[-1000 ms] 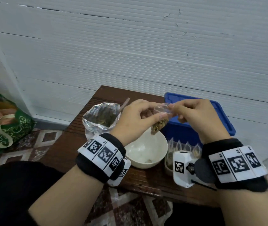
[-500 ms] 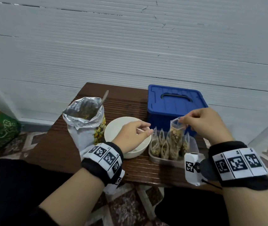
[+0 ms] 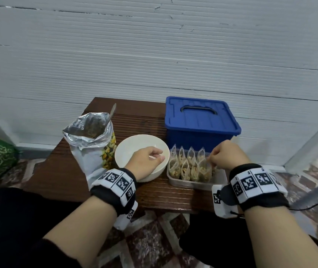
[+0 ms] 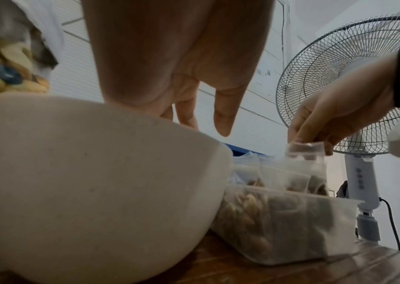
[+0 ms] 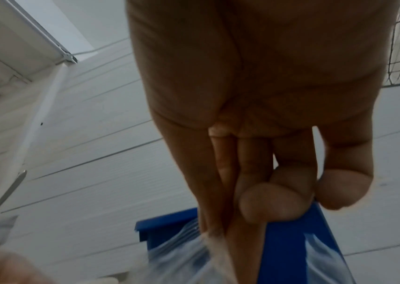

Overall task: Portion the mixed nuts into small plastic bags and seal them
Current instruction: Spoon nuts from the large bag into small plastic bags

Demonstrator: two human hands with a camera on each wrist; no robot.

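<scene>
On the table (image 3: pixel 146 192), my right hand (image 3: pixel 225 156) pinches a bag (image 4: pixel 305 153) into the tray (image 3: pixel 197 183); best seated upright. Left hand (image 3: pixel 144 161) loose over the bowl (image 3: pixel 127 144).

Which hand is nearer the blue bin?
Right. The right hand is just in front of the blue bin, over the bag tray; the left hand is over the white bowl.

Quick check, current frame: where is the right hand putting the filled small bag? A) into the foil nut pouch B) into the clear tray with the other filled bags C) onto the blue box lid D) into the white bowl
B: the right hand pinches the top of a small bag that stands in the clear tray among the other filled bags, beside the white bowl.
</scene>
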